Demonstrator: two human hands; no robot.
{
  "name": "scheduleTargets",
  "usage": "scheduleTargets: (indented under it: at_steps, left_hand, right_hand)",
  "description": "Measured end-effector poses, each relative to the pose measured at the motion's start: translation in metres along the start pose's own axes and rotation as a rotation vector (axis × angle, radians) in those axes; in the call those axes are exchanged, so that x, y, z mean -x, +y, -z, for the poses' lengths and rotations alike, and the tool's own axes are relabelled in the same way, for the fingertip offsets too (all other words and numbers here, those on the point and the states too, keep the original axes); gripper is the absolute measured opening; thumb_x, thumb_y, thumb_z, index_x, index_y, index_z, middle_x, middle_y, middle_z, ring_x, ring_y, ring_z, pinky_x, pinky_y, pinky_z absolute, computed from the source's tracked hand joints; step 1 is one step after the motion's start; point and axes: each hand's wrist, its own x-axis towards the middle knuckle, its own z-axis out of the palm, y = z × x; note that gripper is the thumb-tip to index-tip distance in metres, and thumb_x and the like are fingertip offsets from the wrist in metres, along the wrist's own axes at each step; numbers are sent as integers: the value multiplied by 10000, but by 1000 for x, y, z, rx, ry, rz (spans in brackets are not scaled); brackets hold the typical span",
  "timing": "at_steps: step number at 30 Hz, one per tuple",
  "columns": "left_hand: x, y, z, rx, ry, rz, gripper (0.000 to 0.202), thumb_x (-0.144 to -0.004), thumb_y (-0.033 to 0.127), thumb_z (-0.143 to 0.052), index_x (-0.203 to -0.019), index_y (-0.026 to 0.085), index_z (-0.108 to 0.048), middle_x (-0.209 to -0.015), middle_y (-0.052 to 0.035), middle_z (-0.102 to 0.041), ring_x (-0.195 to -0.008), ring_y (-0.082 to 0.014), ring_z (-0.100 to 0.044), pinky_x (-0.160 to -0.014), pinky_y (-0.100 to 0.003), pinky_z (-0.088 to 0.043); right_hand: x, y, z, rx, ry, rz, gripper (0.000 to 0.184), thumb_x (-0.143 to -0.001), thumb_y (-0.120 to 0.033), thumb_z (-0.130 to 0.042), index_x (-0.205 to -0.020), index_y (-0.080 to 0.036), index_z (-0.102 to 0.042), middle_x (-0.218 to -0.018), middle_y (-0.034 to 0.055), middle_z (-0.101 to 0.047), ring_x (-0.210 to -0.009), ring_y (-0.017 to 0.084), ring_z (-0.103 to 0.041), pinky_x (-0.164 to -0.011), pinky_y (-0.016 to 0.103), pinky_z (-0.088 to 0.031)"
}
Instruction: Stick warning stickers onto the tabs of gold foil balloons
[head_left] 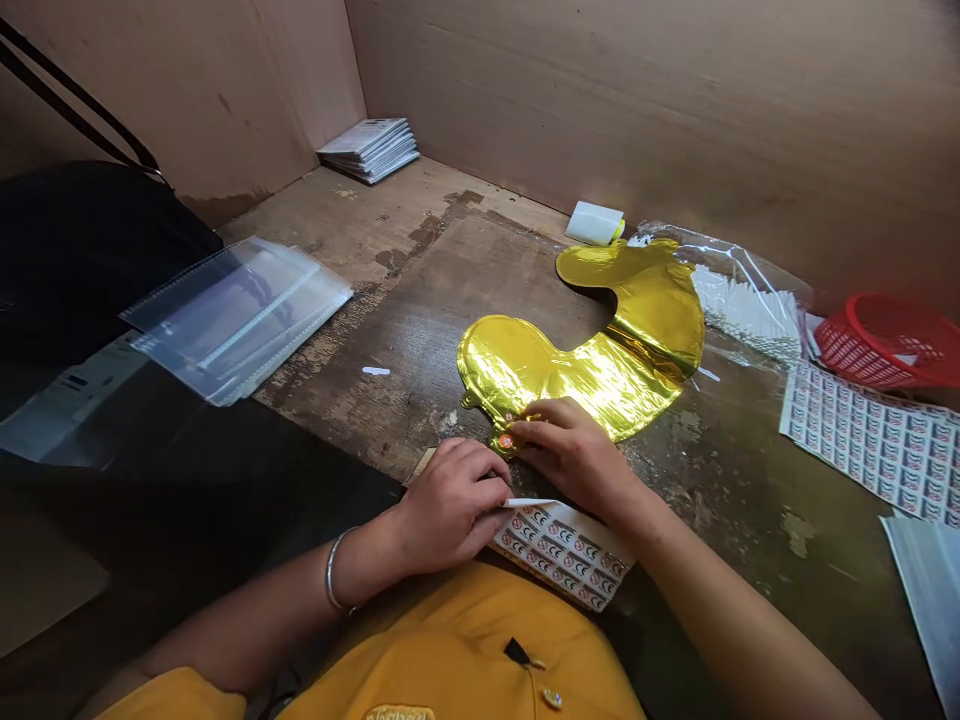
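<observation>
A flat gold foil balloon (525,365), curved in shape, lies across the table in front of me. The fingers of my right hand (577,450) are pressed together on its near end, beside a small round orange-and-white mark (506,440). Just left of that, my left hand (454,505) has its fingers curled at the edge of a sheet of CE-marked stickers (562,555). A thin white strip (532,502) runs from those fingertips along the top of the sheet; whether it is a stick or the curled edge I cannot tell.
Clear plastic sleeves (247,310) are stacked at left, near a black bag (90,260). Folded papers (371,150) sit in the far corner. To the right are a bag of white sticks (746,310), a red basket (892,345) and a larger sticker sheet (870,435).
</observation>
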Motion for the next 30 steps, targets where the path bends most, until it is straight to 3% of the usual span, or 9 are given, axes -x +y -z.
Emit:
scheduleTargets:
  at_steps: [2, 7, 11, 13, 16, 20, 26, 30]
  left_hand:
    - [0, 0, 0, 6, 6, -4, 80, -858, 225, -608, -806, 167, -626, -931, -41, -645, -915, -198, -555, -844, -367, -390]
    - [0, 0, 2, 30, 12, -32, 71, -848, 204, -606, -790, 167, -623, -898, -36, -645, -885, -184, -561, -834, -352, -389]
    - [-1, 0, 3, 33, 22, -39, 57, -832, 182, -597, -786, 170, -629, -879, -37, -650, -858, -182, -561, -808, -344, -392]
    - [-1, -1, 3, 36, 22, -31, 65, -837, 190, -591, -788, 175, -632, -880, -39, -653, -865, -184, -562, -811, -344, -397]
    - [-1, -1, 2, 26, 16, -18, 80, -844, 220, -590, -799, 186, -647, -915, -50, -652, -904, -199, -558, -821, -353, -409]
    - [0, -1, 1, -2, 50, -1, 79, -833, 235, -604, -800, 194, -664, -1030, -74, -634, -988, -230, -549, -861, -385, -433]
    - [-2, 4, 7, 0, 122, -25, 75, -844, 209, -603, -834, 188, -675, -1293, -110, -536, -1253, -274, -455, -1067, -459, -387]
    - [-18, -1, 12, -14, 38, -116, 82, -849, 185, -584, -818, 167, -658, -1307, -130, -543, -1309, -274, -441, -1133, -461, -336]
  right_hand:
    - [3, 0, -5, 65, 44, 80, 191, -896, -192, -580, -1047, -219, -693, -1063, 94, -695, -905, 217, -601, -776, 380, -536]
    - [2, -3, -10, 72, 64, 174, 260, -910, -144, -532, -1137, -177, -654, -1191, 120, -682, -1023, 223, -608, -875, 403, -548]
    - [-4, -4, -10, 36, 80, 196, 209, -904, -133, -539, -1044, -185, -685, -1127, 104, -718, -930, 210, -636, -803, 370, -562]
    - [-6, -5, -10, -60, 116, 129, 161, -896, -131, -553, -949, -194, -692, -1017, 86, -742, -878, 194, -645, -770, 337, -555]
    - [-7, -5, -7, -215, 143, -89, 88, -862, -180, -612, -798, -203, -668, -824, 55, -717, -780, 178, -640, -708, 308, -531]
    - [-10, -1, 2, -393, 93, -318, 188, -819, -326, -653, -687, -195, -625, -690, 14, -643, -651, 151, -576, -639, 290, -475]
    - [-16, 10, 9, -647, 28, -580, 380, -835, -509, -576, -666, -169, -609, -552, -38, -475, -517, 94, -403, -489, 238, -334]
    - [-18, 14, 9, -857, -4, -668, 388, -782, -559, -625, -740, -177, -575, -545, -66, -441, -466, 77, -348, -441, 223, -282]
